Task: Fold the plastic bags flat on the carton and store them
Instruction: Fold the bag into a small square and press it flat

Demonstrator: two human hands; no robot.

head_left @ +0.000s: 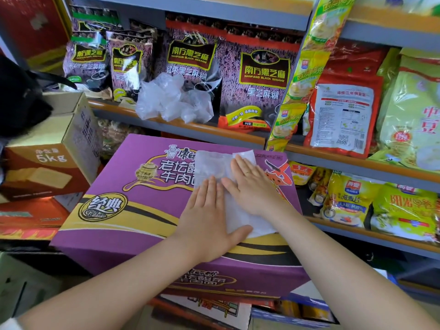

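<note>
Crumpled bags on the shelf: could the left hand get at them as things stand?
Probably yes. The crumpled bags sit at the open shelf edge, beyond the carton, with nothing in front. The left hand lies flat on the bag, holding nothing.

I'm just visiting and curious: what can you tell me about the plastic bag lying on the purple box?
The plastic bag is thin, translucent and whitish, lying flat on top of the purple carton, toward its right side. It looks smoothed out, with slight wrinkles. Both hands press on it with straight fingers: the left hand on its near left part, the right hand across its right side.
</note>
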